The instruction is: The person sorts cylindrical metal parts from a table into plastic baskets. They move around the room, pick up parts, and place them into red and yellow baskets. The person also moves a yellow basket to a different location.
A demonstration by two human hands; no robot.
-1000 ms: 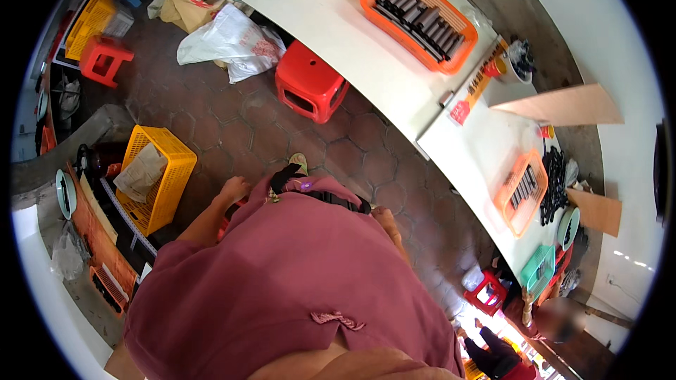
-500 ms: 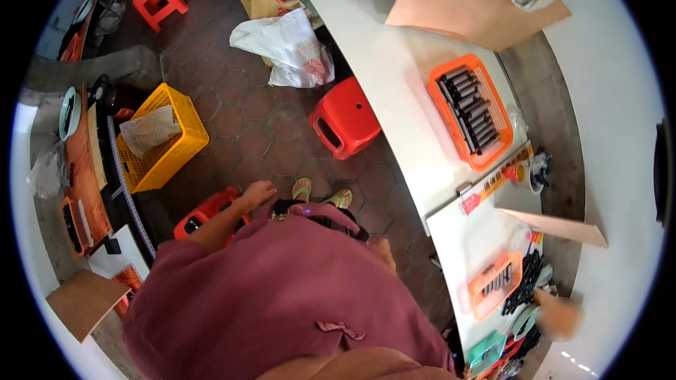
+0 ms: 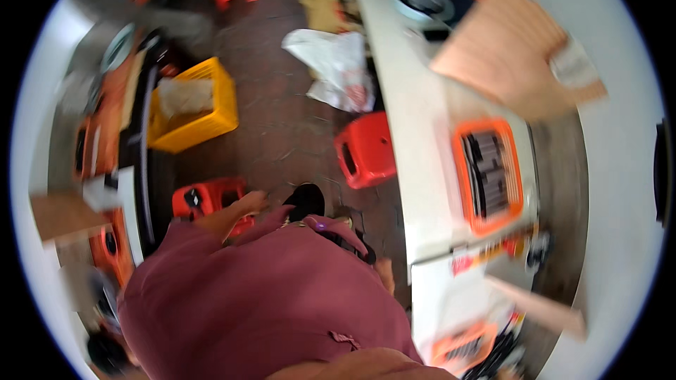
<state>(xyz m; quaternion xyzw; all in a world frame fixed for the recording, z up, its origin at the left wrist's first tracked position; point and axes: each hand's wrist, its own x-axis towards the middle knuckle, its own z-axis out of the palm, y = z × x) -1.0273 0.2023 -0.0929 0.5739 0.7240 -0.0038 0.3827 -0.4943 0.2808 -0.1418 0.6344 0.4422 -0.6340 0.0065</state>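
Note:
My left hand (image 3: 253, 202) hangs beside my body, just past the edge of a red stool (image 3: 224, 186). Motion blurs its fingers, and nothing can be made out in it. On the other side, my right hand (image 3: 384, 274) hangs low next to the white worktable (image 3: 391, 91). The maroon shirt covers part of it and its fingers are unclear. Neither hand touches anything on the tables. An orange basket (image 3: 519, 193) holding several dark and grey cylindrical pieces sits on the worktable to my right.
A yellow crate (image 3: 225, 102) and another red stool (image 3: 370, 151) stand on the tiled floor. A white sack (image 3: 334, 67) lies against the worktable. Cardboard (image 3: 493, 42) rests at the table's back. A smaller orange basket (image 3: 436, 348) stands nearer. A low table runs along my left.
The whole view has shifted: crate, stools and baskets now appear lower and farther right. My feet have moved, with a dark shape showing ahead of my body. Both hands still hang at my sides.

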